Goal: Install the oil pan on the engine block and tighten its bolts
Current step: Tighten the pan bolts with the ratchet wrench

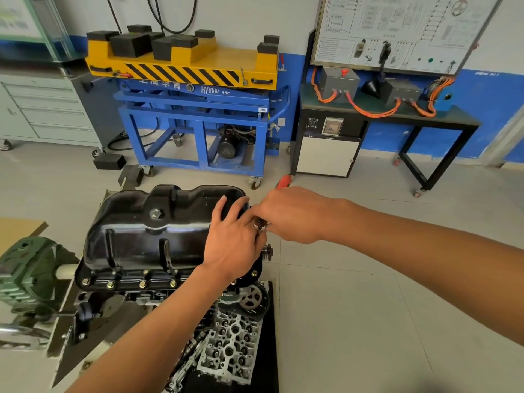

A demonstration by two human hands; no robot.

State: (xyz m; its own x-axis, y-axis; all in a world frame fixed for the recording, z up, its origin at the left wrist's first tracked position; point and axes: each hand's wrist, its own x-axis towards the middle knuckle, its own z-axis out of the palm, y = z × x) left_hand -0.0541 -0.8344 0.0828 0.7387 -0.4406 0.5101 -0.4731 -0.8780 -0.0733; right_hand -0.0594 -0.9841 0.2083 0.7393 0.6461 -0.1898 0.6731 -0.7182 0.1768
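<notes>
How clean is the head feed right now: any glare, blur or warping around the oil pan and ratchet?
Head view: light is even, the ratchet sharp; soft glare streaks the glossy oil pan without hiding its near flange bolts; the left edge smears around the green housing; wide-angle warping bends the wall board.

Views: 1. Head-worn wide-angle camera; straight lines bow toward frame edges. Faces forward and down, close above the oil pan (147, 236) in the lower-left centre. Upper half takes in the floor (340, 307), blue lift cart (192, 113) and wall (283, 24).
</notes>
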